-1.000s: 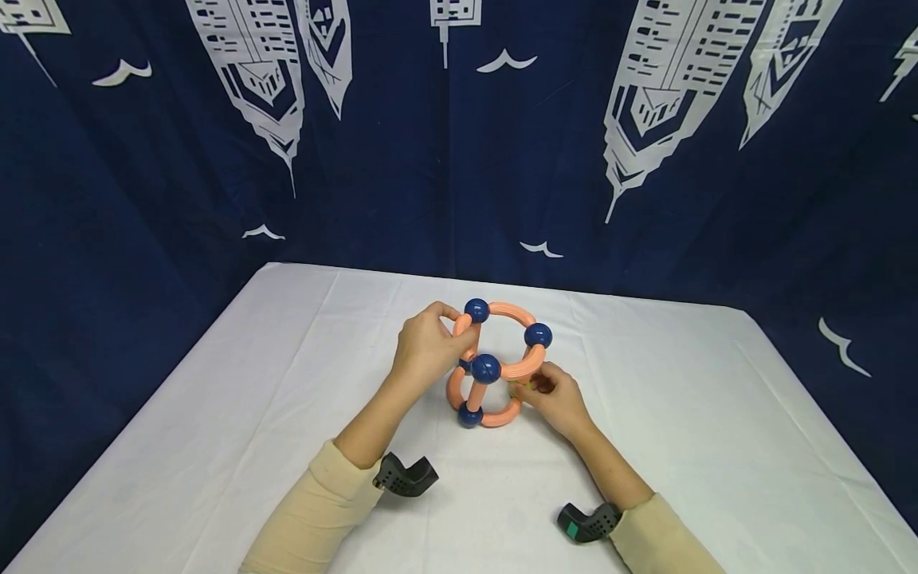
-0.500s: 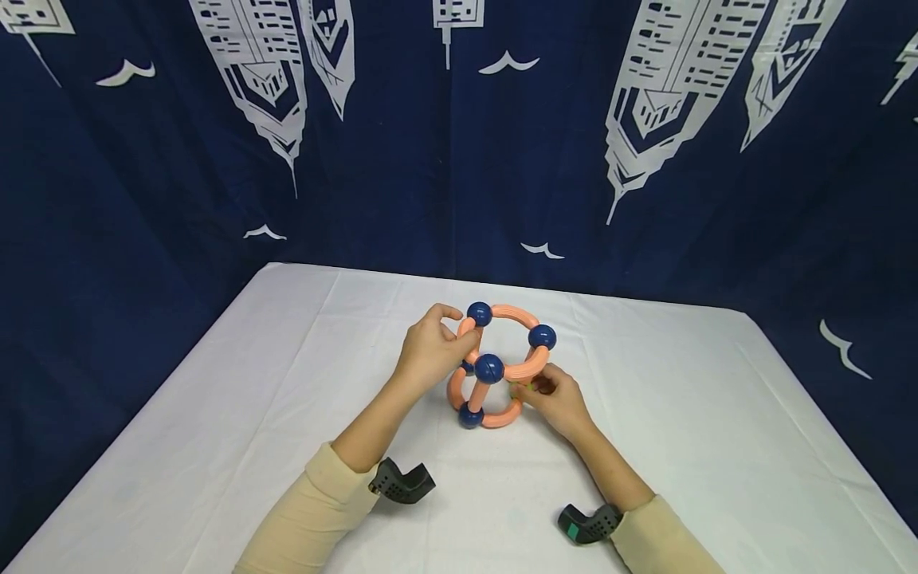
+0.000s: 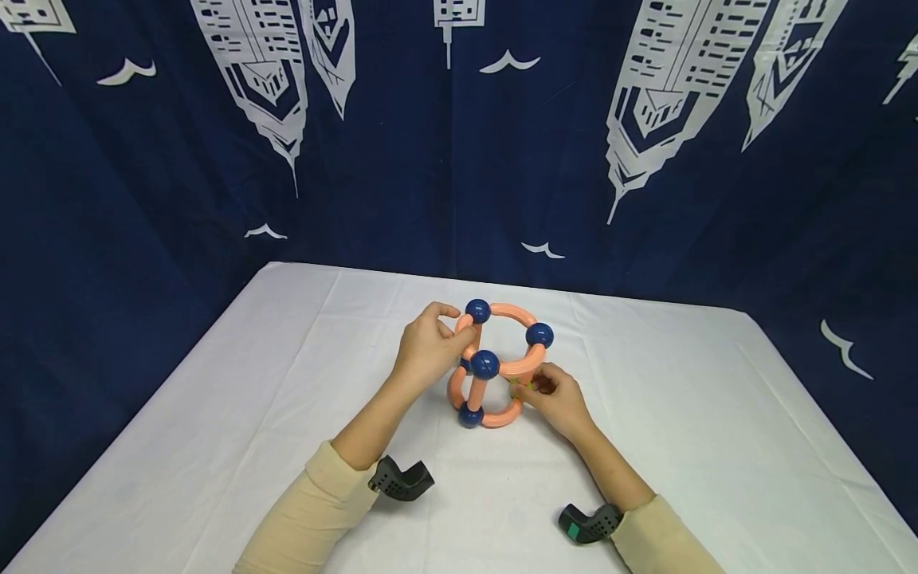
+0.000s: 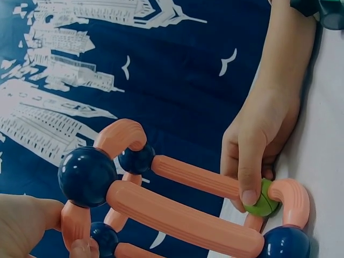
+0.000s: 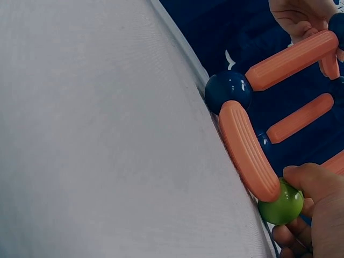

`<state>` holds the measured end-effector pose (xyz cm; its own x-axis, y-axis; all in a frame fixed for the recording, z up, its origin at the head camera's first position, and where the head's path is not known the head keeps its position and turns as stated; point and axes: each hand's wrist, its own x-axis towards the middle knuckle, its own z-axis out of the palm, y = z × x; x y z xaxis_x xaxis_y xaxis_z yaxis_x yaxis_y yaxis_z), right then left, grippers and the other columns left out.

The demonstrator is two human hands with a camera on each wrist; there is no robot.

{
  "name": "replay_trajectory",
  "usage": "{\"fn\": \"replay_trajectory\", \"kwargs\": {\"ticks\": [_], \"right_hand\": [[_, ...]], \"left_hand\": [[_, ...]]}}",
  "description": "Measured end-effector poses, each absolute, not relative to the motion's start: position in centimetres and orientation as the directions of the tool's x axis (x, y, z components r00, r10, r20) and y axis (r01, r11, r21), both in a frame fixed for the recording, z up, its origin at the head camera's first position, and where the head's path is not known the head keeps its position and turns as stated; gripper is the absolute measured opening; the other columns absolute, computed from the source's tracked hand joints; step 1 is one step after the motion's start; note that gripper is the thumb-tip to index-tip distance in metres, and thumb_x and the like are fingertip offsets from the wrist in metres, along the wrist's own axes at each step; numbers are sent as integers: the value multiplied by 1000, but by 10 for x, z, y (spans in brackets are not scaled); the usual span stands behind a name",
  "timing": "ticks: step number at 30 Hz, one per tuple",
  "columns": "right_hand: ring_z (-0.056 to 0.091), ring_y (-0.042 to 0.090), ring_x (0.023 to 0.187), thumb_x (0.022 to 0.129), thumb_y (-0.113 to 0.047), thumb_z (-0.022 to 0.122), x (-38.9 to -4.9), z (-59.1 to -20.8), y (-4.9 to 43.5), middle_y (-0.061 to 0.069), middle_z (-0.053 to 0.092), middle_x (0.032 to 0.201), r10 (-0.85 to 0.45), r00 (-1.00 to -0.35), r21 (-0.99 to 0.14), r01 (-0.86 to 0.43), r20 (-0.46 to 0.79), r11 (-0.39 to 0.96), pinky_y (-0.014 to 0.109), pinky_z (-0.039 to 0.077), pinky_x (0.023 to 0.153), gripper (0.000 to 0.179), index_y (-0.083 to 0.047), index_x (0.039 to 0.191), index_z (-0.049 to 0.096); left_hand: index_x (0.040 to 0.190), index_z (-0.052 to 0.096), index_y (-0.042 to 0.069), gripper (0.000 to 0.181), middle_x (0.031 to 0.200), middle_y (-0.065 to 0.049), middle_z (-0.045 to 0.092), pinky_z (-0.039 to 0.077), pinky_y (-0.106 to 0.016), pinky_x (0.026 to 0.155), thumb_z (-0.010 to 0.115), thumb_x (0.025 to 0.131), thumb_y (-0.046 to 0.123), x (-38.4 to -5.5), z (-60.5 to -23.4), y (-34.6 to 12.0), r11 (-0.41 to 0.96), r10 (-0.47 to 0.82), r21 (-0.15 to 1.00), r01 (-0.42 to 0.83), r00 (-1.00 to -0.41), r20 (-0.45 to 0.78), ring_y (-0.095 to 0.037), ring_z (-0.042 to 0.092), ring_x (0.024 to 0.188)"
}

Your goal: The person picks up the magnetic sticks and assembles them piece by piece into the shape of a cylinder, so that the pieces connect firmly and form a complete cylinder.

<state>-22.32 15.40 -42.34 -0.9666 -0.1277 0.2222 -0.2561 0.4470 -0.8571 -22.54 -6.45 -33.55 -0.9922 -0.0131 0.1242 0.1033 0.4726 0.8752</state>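
Observation:
A frame of ribbed orange rods and blue balls, a magnetic-stick toy, stands upright on the white tablecloth in the head view. Its top ring joins curved rods with blue balls [image 3: 484, 364]; straight upright rods [image 3: 476, 394] link it to a lower ring. My left hand [image 3: 425, 351] pinches a curved orange rod [image 4: 75, 223] of the top ring between thumb and fingers. Low on the right side, my right hand [image 3: 561, 402] pinches a green ball [image 5: 285, 207] at a corner of the lower ring. In the head view that ball is mostly hidden by my fingers.
The white cloth-covered table [image 3: 323, 319] spreads around the frame. A dark blue curtain [image 3: 402, 175] with white printed buildings and birds hangs behind it. A black wrist camera mount [image 3: 402, 480] sits on my left wrist, another mount [image 3: 590, 524] on my right.
The top ring and my left hand shift slightly right, then slightly back left. My right hand stays at the green ball, and the lower ring hardly moves.

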Motion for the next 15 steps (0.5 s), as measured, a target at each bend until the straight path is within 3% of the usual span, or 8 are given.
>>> {"fn": "replay_trajectory", "kwargs": {"ticks": [7,15], "right_hand": [[53,16,82,81,-13,80,-240,-451,162,5,61,90,-107,-973,-860,-232,206,454,23,44,73,23,-2,98,68],[53,18,84,80,-14,81,-240,-452,162,7,62,91,-110,-970,-867,-242,215,436,24,44,73,25,-2,98,68]], "left_hand": [[120,59,4,41,77,-5,63,44,-27,53,66,85,25,-229,-337,-68,463,-38,880,104,-990,137,-19,58,64],[118,60,5,39,75,-5,62,43,-26,52,66,86,25,-229,-337,-68,447,-34,889,102,-991,131,-18,58,64]]}}
